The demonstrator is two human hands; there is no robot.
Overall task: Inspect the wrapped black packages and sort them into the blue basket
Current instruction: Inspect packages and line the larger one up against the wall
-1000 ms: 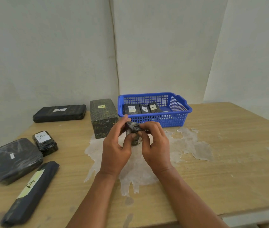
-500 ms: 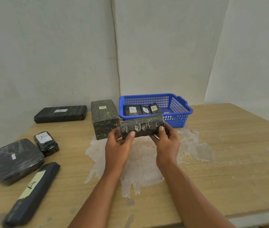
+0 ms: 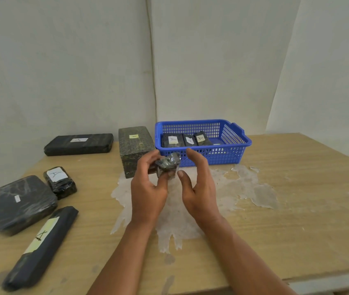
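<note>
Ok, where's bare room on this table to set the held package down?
Free: the table's right side, right of the basket, and the near edge beside the arms. Also the basket's right half. Crowded: the left side, with five wrapped packages, such as the long one.

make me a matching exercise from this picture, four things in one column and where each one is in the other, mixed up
Things:
1. small wrapped black package
2. three labelled black packages
3. long flat black package with a white label
4. long narrow black package with a yellow label

Places:
A. at the back left of the wooden table, near the wall
B. at the front left of the table
C. in the left hand
D. inside the blue plastic basket

Pairs: 1-C, 2-D, 3-A, 4-B
</note>
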